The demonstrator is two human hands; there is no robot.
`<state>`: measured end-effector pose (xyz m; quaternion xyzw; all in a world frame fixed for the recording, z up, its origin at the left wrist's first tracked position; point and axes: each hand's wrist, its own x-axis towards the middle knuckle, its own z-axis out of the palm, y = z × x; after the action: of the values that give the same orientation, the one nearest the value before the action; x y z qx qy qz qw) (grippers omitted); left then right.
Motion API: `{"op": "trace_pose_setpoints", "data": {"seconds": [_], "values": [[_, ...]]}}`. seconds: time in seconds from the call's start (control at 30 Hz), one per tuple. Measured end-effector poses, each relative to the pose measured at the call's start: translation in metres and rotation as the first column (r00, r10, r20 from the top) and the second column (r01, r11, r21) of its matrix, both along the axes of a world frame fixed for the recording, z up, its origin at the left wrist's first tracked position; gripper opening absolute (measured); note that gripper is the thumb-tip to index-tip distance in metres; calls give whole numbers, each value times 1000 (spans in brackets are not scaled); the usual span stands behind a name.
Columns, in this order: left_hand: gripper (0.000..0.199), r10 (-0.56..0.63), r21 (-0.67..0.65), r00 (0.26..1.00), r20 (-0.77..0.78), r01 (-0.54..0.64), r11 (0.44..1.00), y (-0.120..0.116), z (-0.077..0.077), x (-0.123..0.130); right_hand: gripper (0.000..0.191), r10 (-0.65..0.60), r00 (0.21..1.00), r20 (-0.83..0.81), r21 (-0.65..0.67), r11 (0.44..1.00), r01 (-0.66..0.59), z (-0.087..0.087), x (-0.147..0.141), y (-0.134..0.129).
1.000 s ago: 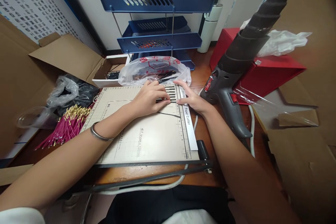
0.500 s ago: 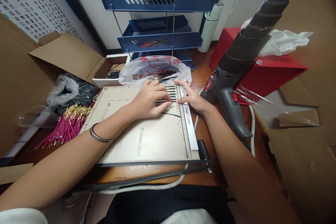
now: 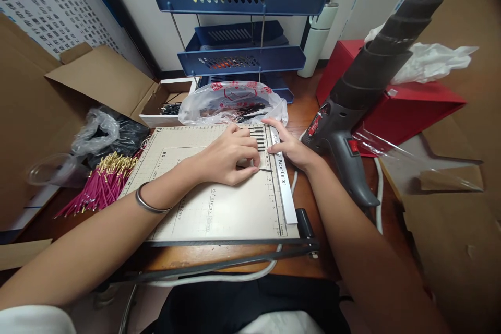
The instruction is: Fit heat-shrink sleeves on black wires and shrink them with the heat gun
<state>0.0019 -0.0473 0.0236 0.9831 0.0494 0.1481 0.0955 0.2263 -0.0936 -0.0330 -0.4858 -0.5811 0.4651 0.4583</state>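
Note:
A cream paper cutter board (image 3: 188, 214) with printed ruler lines lies in front of me. Over its upper middle, my left hand (image 3: 235, 156) pinches a thin black strip (image 3: 265, 169) between thumb and finger; the strip points right, toward the ruler edge. Several short black strips (image 3: 256, 138) lie in a row between my hands at the board's top right. My right hand (image 3: 289, 146) rests at the right edge, thumb and forefinger apart, touching the white strip labelled Paper Cutter (image 3: 287, 198). Nothing shows between its fingers.
Magenta wires with gold ends (image 3: 102, 182) lie left of the board. Behind it are a plastic bag (image 3: 235, 102) and blue trays (image 3: 242, 60). A grey heat gun (image 3: 344, 125) stands at the right, before a red box (image 3: 422, 109). A cutter arm (image 3: 235, 261) runs along the front.
My left hand has moved slightly down and right, and its fingers now pinch the thin strip, which earlier lay loose beneath them. My right hand has hardly moved; the view has shifted a little.

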Motion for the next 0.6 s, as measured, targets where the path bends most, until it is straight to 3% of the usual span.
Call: {"op": "trace_pose_setpoints", "data": {"seconds": [0.33,0.6], "values": [[21,170,13,984,45,-171,985,12,-8,-4,95,49,998,-45,-109,993,-54,6,3,-6],[20,178,23,982,63,-179,984,12,-9,-4,102,64,994,-88,-130,989,-75,7,3,-6]]}}
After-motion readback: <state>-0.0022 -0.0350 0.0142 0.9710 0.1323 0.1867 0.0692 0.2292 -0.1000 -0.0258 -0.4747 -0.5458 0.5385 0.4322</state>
